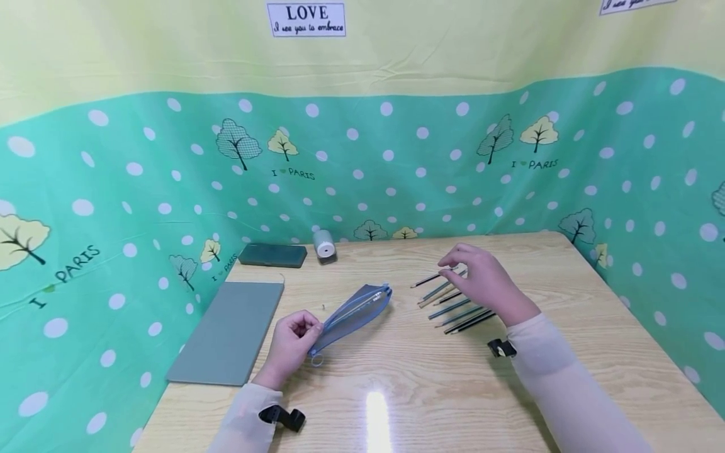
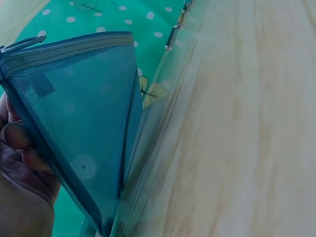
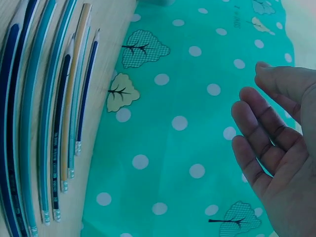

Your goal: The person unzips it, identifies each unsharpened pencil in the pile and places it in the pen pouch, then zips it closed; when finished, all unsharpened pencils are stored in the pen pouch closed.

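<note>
A blue mesh zip pouch (image 1: 357,313) hangs tilted above the table, its zipper side partly spread. My left hand (image 1: 294,343) pinches its near end by the zipper pull; in the left wrist view the fingers (image 2: 19,136) curl at the pouch's edge. Something light lies along the pouch's opening, too small to tell. Several pencils (image 1: 459,308) in dark, blue and natural wood colours lie side by side on the table. Over their far end hovers my right hand (image 1: 481,280). Its palm and loosely bent fingers hold nothing in the right wrist view.
A grey flat board (image 1: 232,333) lies at the left of the wooden table (image 1: 419,390). At the back stand a dark green case (image 1: 273,255) and a small grey-white cylinder (image 1: 325,244). A patterned cloth (image 1: 385,145) hangs around the table.
</note>
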